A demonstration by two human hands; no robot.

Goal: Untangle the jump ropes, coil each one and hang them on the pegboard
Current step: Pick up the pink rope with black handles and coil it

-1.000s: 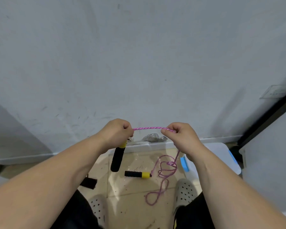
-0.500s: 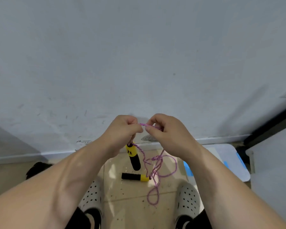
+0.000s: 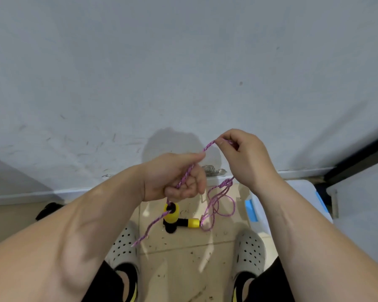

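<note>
Above the floor handle point(image 3: 192, 222), in the head view, the left hand point(image 3: 175, 177) curls round the pink rope point(image 3: 184, 178) and the right hand point(image 3: 242, 155) pinches it higher up. Untangling seems in hand. Next, I judge, the knotted loops point(image 3: 218, 203) hanging just above that handle need teasing apart. The cord looks thin, braided and limp.

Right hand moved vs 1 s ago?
Yes: the right hand has risen, from level with the wall chip to above it, pinching the rope.
</note>
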